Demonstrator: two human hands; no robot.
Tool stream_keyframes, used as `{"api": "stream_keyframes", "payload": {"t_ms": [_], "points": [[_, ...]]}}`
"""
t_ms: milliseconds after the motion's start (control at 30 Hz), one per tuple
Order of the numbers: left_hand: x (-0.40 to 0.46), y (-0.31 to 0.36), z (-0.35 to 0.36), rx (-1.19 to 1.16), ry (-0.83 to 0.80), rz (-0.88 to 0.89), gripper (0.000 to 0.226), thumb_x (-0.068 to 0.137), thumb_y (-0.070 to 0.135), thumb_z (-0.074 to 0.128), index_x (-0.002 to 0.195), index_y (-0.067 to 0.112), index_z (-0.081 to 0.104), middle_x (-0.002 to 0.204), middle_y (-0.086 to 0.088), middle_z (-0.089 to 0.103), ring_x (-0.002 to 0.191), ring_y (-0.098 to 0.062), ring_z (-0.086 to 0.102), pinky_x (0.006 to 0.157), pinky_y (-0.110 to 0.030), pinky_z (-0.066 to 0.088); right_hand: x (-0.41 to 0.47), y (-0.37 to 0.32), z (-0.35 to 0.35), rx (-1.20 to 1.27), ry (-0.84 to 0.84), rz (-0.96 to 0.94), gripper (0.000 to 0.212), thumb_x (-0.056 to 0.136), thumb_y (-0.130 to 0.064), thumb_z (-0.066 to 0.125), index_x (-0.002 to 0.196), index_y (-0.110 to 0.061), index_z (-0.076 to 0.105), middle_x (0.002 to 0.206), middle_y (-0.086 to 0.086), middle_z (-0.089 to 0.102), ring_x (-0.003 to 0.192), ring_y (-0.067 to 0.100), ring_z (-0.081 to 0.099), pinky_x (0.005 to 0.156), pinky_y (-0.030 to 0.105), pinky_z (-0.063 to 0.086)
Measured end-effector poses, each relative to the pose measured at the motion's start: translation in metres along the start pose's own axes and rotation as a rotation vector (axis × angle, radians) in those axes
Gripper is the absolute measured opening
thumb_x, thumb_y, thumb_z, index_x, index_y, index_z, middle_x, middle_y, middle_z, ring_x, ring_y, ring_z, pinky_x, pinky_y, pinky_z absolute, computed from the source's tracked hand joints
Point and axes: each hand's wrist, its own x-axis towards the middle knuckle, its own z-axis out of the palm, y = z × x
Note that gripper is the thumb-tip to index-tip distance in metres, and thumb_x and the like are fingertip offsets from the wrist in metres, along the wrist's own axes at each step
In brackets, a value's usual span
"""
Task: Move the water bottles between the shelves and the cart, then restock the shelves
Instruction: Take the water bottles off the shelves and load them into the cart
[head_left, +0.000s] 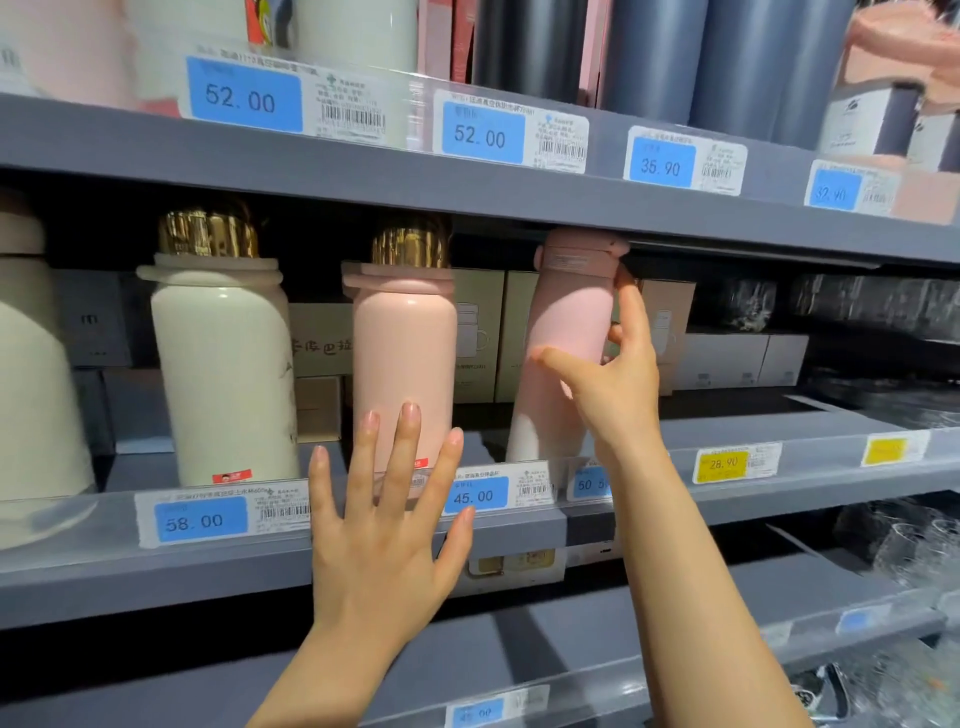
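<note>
Shelf work under way: a slim pink bottle (566, 332), tilted with its lid leaning right and almost up against the underside of the upper shelf (467, 192), gripped by the right hand (613, 379) — thumb across the front of the body, fingers curled round its far side. Base apparently down on or just above the middle shelf (779, 441), behind the clear price rail, right of the 45.00 tag (475, 496); contact hidden by the rail, so cannot tell. Left hand (384, 525) spread wide and flat, fingers straight, holding nothing, raised in front of the wider pink bottle with gold cap (402, 353); touching or just short of it, cannot tell. Cream bottle with gold cap (221, 364) upright further left, well apart from both hands. Boxes stacked behind the row. No cart in view

Likely step: either setting the slim bottle into its slot or lifting it out; direction not readable from one moment. Next move calls for care with headroom: little clearance under the upper shelf, so straighten low before seating, or tip further and draw forward over the rail. Free hand well placed to steady the neighbour against a knock
</note>
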Motion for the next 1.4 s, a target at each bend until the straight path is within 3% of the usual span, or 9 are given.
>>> {"api": "stream_keyframes", "payload": {"t_ms": [333, 667, 900, 1033, 1133, 1300, 1400], "points": [[0.0, 0.001, 0.001, -0.006, 0.011, -0.007, 0.059, 0.098, 0.048, 0.036, 0.151, 0.022, 0.038, 0.161, -0.015, 0.02, 0.146, -0.038, 0.021, 0.114, -0.064, 0.016, -0.009, 0.005, -0.005, -0.066, -0.079, -0.009, 0.095, 0.075, -0.029, 0.08, 0.149, -0.036, 0.02, 0.15, -0.004, 0.035, 0.13, 0.017, 0.04, 0.101, 0.05, 0.045], [0.002, 0.002, -0.003, -0.011, -0.016, -0.021, 0.056, 0.102, 0.048, 0.026, 0.15, 0.022, 0.039, 0.16, -0.015, 0.023, 0.146, -0.038, 0.023, 0.115, -0.063, 0.015, -0.019, 0.007, 0.009, -0.155, 0.024, -0.079, 0.093, 0.072, -0.042, 0.08, 0.145, -0.035, 0.023, 0.145, -0.003, 0.039, 0.127, 0.017, 0.043, 0.1, 0.045, 0.045], [-0.002, 0.007, -0.015, -0.078, -0.07, -0.061, 0.056, 0.1, 0.046, 0.03, 0.149, 0.021, 0.041, 0.16, -0.014, 0.023, 0.147, -0.035, 0.021, 0.118, -0.055, 0.011, -0.024, 0.008, 0.02, -0.277, 0.105, -0.148, 0.089, 0.076, -0.047, 0.076, 0.147, -0.027, 0.027, 0.139, 0.002, 0.041, 0.124, 0.025, 0.043, 0.085, 0.036, 0.039], [-0.016, 0.009, -0.024, -0.111, -0.128, -0.11, 0.058, 0.102, 0.051, 0.021, 0.151, 0.024, 0.034, 0.163, -0.01, 0.018, 0.15, -0.029, 0.014, 0.121, -0.048, 0.004, -0.029, 0.018, 0.016, -0.24, 0.085, -0.16, 0.093, 0.074, -0.049, 0.077, 0.148, -0.027, 0.024, 0.139, 0.003, 0.039, 0.124, 0.025, 0.041, 0.094, 0.041, 0.041], [-0.028, 0.014, -0.03, -0.105, -0.177, -0.124, 0.058, 0.102, 0.051, 0.022, 0.152, 0.024, 0.032, 0.163, -0.008, 0.019, 0.15, -0.027, 0.013, 0.122, -0.046, 0.002, -0.049, 0.027, 0.012, -0.218, 0.098, -0.27, 0.085, 0.076, -0.045, 0.074, 0.145, -0.026, 0.027, 0.139, 0.005, 0.039, 0.123, 0.021, 0.038, 0.1, 0.043, 0.039], [-0.047, 0.016, -0.055, -0.256, -0.161, -0.163, 0.052, 0.094, 0.034, 0.047, 0.145, 0.024, 0.042, 0.158, -0.008, 0.032, 0.146, -0.023, 0.028, 0.12, -0.042, 0.016, -0.103, 0.033, -0.002, -0.263, -0.021, -0.329, 0.073, 0.081, -0.036, 0.067, 0.143, -0.024, 0.03, 0.144, 0.008, 0.038, 0.132, 0.025, 0.035, 0.109, 0.047, 0.032], [-0.066, 0.007, -0.088, -0.312, -0.064, -0.273, 0.037, 0.091, 0.025, 0.053, 0.127, 0.024, 0.06, 0.143, -0.005, 0.049, 0.125, -0.02, 0.051, 0.096, -0.032, 0.041, -0.145, 0.015, 0.004, -0.151, -0.123, -0.323, 0.06, 0.085, -0.038, 0.061, 0.139, -0.025, 0.037, 0.141, 0.002, 0.042, 0.131, 0.018, 0.037, 0.107, 0.045, 0.036]]}}
